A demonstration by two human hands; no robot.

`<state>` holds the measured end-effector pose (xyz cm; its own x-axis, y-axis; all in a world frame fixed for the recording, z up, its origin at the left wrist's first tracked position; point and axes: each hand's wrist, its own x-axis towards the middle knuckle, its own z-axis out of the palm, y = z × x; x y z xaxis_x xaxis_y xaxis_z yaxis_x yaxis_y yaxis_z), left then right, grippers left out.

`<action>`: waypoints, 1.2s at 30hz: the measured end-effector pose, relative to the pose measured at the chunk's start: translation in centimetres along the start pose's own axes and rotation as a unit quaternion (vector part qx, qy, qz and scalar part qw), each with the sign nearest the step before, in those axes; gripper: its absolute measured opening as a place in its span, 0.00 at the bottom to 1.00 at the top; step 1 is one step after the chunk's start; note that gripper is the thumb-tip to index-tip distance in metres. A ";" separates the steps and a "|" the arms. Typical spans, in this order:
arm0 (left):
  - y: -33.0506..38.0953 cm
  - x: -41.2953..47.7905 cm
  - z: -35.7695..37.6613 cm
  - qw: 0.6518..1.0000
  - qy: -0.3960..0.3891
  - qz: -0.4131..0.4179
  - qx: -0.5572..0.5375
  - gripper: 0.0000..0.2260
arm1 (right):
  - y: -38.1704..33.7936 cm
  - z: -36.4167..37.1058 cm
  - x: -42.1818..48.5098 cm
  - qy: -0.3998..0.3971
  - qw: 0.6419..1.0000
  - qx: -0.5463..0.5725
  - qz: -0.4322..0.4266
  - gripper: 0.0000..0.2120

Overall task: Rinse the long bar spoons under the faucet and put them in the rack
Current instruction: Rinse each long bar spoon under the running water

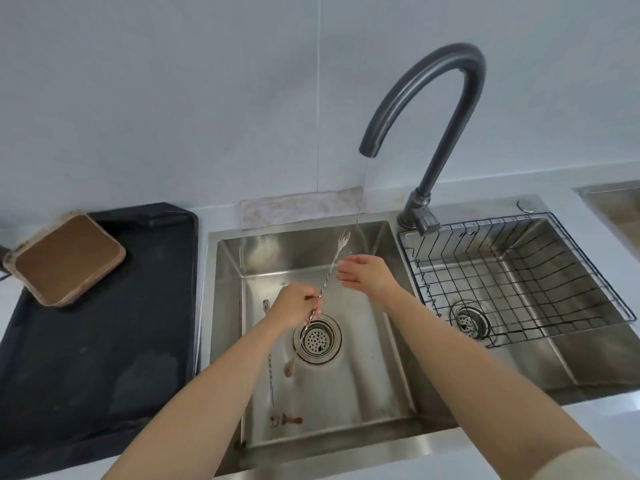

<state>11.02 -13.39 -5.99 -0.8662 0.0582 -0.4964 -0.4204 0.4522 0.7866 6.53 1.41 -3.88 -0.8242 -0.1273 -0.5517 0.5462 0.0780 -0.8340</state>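
Observation:
My left hand (297, 308) grips the twisted middle of a long bar spoon (332, 268) above the left sink basin (374, 375). Its fork end points up toward the thin water stream from the dark faucet (446, 109), and its bowl hangs low beside the drain. My right hand (367, 276) is open, fingers spread, just right of the shaft and under the stream; whether it touches the spoon I cannot tell. A second bar spoon (270, 375) lies on the basin floor at the left, soiled brown at its bowl. The black wire rack (519, 282) sits in the right basin, holding nothing.
A black mat (86, 358) covers the counter to the left, with a brown square board (65, 259) on its far corner. A drain strainer (317, 339) lies in the left basin's middle. A patterned cloth (298, 207) rests behind the sink against the wall.

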 end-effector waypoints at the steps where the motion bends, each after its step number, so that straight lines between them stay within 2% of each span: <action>1: 0.3 0.0 0.0 1.000 -0.007 0.003 0.007 0.10 | -0.5 -0.1 -0.1 -0.002 1.000 0.016 -0.004 0.05; 2: 0.6 0.1 0.0 1.000 -0.014 0.005 0.008 0.10 | -0.9 -0.2 -0.2 -0.007 0.999 0.031 -0.011 0.02; 6: 1.9 0.8 -0.2 1.000 -0.019 0.015 0.002 0.07 | -2.1 -0.6 0.4 -0.015 0.998 0.046 -0.027 0.06; 22: 4.3 2.7 -0.1 0.998 -0.021 0.055 0.025 0.06 | -5.2 -1.5 2.5 0.010 0.996 0.060 -0.067 0.10; 36: 4.6 2.3 0.3 0.999 -0.018 0.050 -0.001 0.06 | -6.4 -2.0 3.1 0.025 0.998 0.015 -0.063 0.11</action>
<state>7.23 -10.89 -3.61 -0.8937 0.1345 -0.4280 -0.3326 0.4414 0.8334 0.20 2.48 -0.29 -0.8924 -0.0839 -0.4434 0.4421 0.0340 -0.8963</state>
